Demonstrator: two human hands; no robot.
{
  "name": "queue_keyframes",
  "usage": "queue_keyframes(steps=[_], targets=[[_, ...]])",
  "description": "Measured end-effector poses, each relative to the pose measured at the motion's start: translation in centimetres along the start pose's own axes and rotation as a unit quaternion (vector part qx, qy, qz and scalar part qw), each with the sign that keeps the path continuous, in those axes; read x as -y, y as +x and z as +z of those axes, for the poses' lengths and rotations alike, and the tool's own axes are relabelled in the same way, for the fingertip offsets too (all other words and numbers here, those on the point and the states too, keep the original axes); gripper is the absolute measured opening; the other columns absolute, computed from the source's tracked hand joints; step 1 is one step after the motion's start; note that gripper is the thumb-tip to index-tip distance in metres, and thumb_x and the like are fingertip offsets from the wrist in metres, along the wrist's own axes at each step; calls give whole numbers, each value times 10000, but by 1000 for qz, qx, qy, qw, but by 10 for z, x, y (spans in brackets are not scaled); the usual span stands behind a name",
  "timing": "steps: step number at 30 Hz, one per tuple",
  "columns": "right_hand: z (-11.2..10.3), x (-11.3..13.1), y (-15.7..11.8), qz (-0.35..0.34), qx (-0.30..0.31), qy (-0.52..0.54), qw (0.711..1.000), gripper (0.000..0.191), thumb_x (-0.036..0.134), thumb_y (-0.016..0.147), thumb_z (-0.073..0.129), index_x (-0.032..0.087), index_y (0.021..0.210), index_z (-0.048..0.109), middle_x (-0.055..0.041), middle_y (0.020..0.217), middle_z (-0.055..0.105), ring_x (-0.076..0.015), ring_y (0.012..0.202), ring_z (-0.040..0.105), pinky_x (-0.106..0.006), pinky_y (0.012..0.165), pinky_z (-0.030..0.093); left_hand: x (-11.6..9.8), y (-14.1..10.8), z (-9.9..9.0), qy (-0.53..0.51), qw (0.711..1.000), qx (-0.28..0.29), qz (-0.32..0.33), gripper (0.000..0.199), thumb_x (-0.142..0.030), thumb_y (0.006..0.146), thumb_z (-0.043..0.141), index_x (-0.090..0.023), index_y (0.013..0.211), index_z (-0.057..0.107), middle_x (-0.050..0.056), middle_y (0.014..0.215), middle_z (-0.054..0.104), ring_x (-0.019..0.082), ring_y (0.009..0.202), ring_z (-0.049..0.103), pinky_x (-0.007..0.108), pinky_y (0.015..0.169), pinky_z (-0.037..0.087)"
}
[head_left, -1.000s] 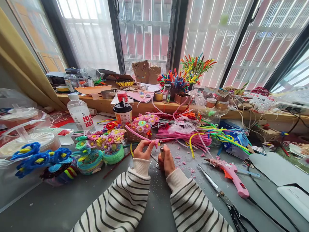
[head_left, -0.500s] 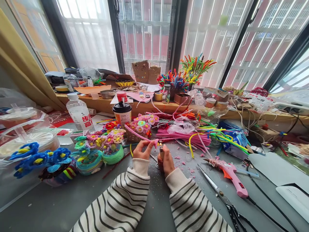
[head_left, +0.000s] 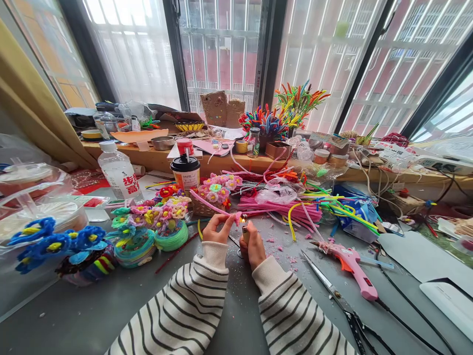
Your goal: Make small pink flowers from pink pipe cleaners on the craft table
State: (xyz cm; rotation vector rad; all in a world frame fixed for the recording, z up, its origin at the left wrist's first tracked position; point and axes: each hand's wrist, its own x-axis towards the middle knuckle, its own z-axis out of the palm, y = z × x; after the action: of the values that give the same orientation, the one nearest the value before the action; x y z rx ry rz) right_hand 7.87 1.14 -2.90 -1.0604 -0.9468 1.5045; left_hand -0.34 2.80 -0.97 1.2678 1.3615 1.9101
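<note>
Near the middle of the head view, my left hand pinches a pink fuzzy stem close to its right end, and the rest of the stem slants up to the left. My right hand is closed round a small lighter. A small flame shows at the lighter's top, right beside the stem's fluffy tip. Partly hidden between the hands, small scissors lie on the grey table. Pink fluff is scattered to the right of my hands.
Large scissors and a pink glue gun with a cord lie at right. Pink stems are piled behind my hands. Left stand fuzzy flower pots, a bottle and a lidded cup.
The view has shifted slightly. The flame at the lighter looks larger and brighter beside the stem's tip. Both hands keep their hold.
</note>
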Motion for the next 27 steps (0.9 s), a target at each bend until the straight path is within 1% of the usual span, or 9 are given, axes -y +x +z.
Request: queue_keyframes(steps=[6, 11, 13, 17, 19, 21, 23, 24, 27], targets=[[0, -1, 0, 1, 4, -1, 1000, 525, 551, 708, 219, 199, 318, 217, 69, 282, 155, -46, 243, 118, -202, 284, 55, -3, 0, -2, 0, 1000, 7, -1, 164, -324, 521, 599, -165, 552, 571, -23, 549, 538, 96, 537, 484, 199, 564, 376], [0, 0, 0, 10, 0, 7, 1000, 532, 556, 701, 236, 197, 308, 224, 71, 269, 159, -41, 236, 124, -196, 279, 54, -6, -1, -6, 17, 998, 51, -13, 142, -305, 558, 583, -167, 589, 570, -24, 581, 543, 96, 571, 487, 190, 581, 373], [-1, 1, -1, 17, -2, 14, 1000, 538, 560, 698, 231, 196, 303, 225, 74, 262, 160, -37, 230, 117, -193, 275, 53, -7, -1, -6, 12, 998, 52, -22, 140, -299, 560, 584, -165, 598, 571, -25, 588, 540, 93, 575, 487, 186, 575, 373], [-9, 7, -3, 34, -14, 31, 999, 583, 604, 686, 100, 197, 294, 242, 72, 240, 173, -36, 214, 115, -190, 268, 55, -12, -1, -4, -18, 998, 17, -65, 146, -290, 519, 614, -156, 558, 572, -37, 527, 533, 80, 520, 473, 182, 541, 365], [-14, 8, -4, 35, -23, 41, 998, 602, 622, 667, 29, 199, 303, 257, 69, 240, 183, -38, 210, 118, -193, 275, 56, -13, 0, -3, -51, 994, 23, -96, 150, -282, 498, 629, -153, 552, 578, -41, 510, 544, 78, 510, 477, 181, 539, 368], [-20, 8, -5, 20, -30, 49, 998, 601, 627, 657, 18, 203, 325, 285, 64, 251, 212, -38, 210, 134, -204, 291, 67, -11, 1, -3, -96, 986, 46, -129, 169, -283, 478, 645, -147, 561, 588, -37, 519, 563, 78, 517, 489, 184, 545, 375], [-26, 7, -7, -14, -49, 47, 998, 583, 618, 662, 34, 210, 356, 318, 59, 267, 249, -36, 214, 165, -218, 305, 86, -7, 2, -4, -144, 975, 67, -158, 200, -294, 458, 660, -141, 570, 599, -29, 526, 576, 77, 518, 496, 187, 546, 382], [-28, 6, -8, -36, -65, 40, 996, 574, 609, 669, 39, 213, 378, 336, 59, 278, 264, -35, 217, 182, -218, 306, 98, -4, 2, -4, -166, 969, 73, -167, 214, -303, 454, 663, -140, 582, 606, -25, 534, 584, 76, 521, 501, 188, 549, 385], [-38, 4, -13, -91, -110, 8, 990, 561, 589, 693, 42, 215, 491, 407, 55, 341, 339, -41, 247, 259, -203, 300, 162, 0, 3, -3, -212, 953, 119, -179, 209, -290, 469, 664, -149, 617, 623, -11, 593, 614, 75, 562, 522, 185, 581, 394]])
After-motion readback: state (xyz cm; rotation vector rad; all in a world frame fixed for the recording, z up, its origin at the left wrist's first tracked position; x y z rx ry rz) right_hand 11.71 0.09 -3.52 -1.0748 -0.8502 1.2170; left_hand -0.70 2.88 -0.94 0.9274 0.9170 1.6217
